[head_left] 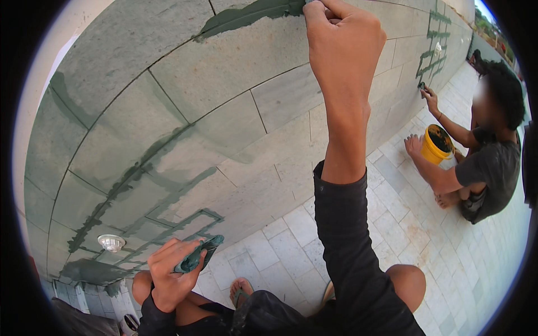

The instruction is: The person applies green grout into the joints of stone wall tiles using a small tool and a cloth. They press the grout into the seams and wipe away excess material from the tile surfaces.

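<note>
Green grout (pixel 252 17) lies in one thick band on the tiled wall (pixel 286 95), immediately left of the person's right hand (pixel 347 31), whose fingers are curled closed; what they grip cannot be told. Below and left, the left hand (pixel 171 271) grips one grout-coated piece (pixel 200 255). Of two white fixtures, one (pixel 111 243) sits up-left of that grip; the other (pixel 437 49), right of the right hand. Farther right, one co-worker (pixel 496 173) squats by one yellow bucket (pixel 430 150).
</note>
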Tool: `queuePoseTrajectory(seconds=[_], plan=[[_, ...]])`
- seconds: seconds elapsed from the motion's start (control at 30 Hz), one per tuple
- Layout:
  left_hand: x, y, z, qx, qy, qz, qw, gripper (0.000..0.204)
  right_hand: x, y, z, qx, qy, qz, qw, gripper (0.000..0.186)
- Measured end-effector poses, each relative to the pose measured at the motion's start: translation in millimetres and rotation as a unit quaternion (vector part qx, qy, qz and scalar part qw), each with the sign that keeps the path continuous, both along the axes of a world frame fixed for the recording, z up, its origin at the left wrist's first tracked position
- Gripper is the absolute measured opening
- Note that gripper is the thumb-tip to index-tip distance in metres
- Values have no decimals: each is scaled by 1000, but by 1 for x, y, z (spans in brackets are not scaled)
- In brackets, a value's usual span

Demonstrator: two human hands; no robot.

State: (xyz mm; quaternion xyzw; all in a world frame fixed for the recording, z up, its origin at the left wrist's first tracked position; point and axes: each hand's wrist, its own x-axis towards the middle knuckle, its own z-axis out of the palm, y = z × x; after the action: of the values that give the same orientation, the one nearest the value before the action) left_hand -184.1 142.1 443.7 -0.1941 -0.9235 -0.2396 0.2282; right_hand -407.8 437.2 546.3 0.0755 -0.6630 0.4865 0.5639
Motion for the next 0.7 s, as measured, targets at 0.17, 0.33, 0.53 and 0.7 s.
queuePoseTrajectory(seconds=[0.17,0.33,0.53,0.7], plan=[[-1,-3,-4,0,0,7,1000,26,29,-25,15,-27,-32,83,996,22],[-1,1,0,-2,-19,10,1000,27,11,-64,-7,-3,110,84,990,23],[-1,2,-1,0,-15,-1,1000,28,30,-73,-10,-80,93,184,975,25],[0,5,0,6,-3,-11,1000,29,16,-15,-5,-102,23,101,989,26]])
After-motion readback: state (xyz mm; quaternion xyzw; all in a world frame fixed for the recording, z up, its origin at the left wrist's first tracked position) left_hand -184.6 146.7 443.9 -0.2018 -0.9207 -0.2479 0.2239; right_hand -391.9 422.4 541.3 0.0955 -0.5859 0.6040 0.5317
